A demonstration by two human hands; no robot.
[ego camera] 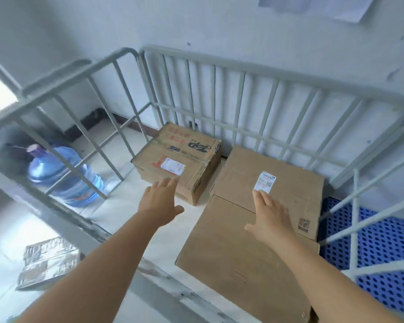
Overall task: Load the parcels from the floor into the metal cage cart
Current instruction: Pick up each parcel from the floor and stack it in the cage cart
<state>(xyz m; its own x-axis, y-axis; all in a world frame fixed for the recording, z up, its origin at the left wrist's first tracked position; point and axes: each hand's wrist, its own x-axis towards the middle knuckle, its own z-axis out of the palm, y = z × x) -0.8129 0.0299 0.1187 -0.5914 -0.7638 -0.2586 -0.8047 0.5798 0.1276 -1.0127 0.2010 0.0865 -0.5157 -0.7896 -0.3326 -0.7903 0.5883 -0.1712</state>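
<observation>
cart deck and floor

the cart (pixel 219 66) has a pale deck (pixel 131 206) inside grey bars. three cardboard boxes lie on it: a printed box (pixel 184 164) at the back, a labelled box (pixel 273 190) just beside it on the right, and a plain box (pixel 243 264) nearer, touching the labelled one. outside the bars, on the floor (pixel 5 229), stand a blue water jug (pixel 63 176) and a parcel (pixel 49 262). a blue perforated pallet (pixel 378 241) lies to the right.
</observation>
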